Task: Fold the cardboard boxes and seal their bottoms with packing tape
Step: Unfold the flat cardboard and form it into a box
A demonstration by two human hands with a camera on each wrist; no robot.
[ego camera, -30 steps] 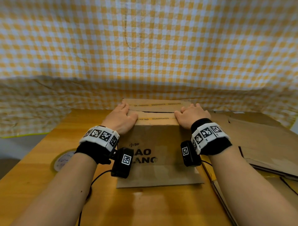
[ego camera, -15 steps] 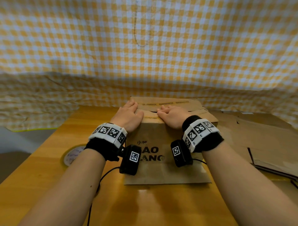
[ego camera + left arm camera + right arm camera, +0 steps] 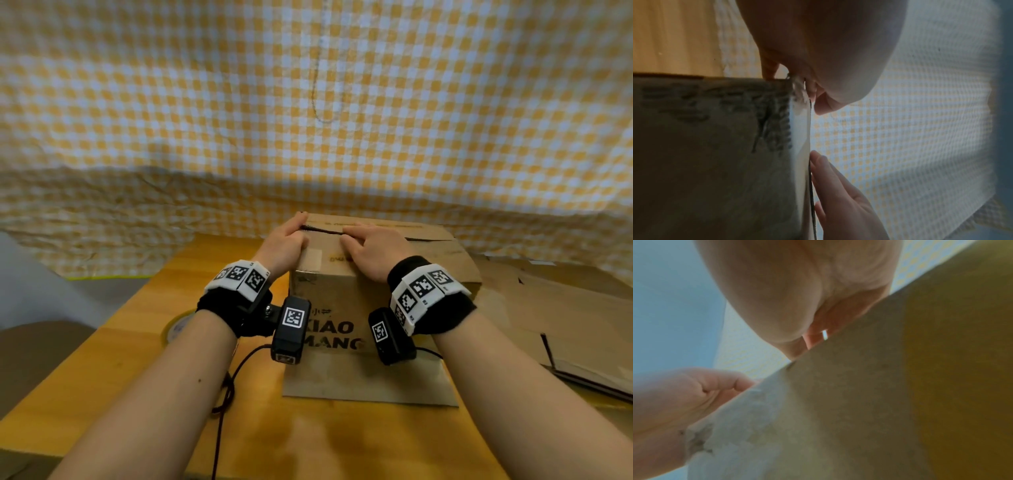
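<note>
Flaps (image 3: 442,255) on brown printed cardboard box (image 3: 342,289), mid yellow wooden table (image 3: 130,370), nearly meet. Left hand (image 3: 282,243) curls round its corner, right hand (image 3: 375,250) lies flat; I'd squeeze seam (image 3: 322,232) shut b4 taping.

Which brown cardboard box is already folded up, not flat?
The printed brown cardboard box standing upright at centre; the brown cardboard sheets to its right lie flat.
</note>
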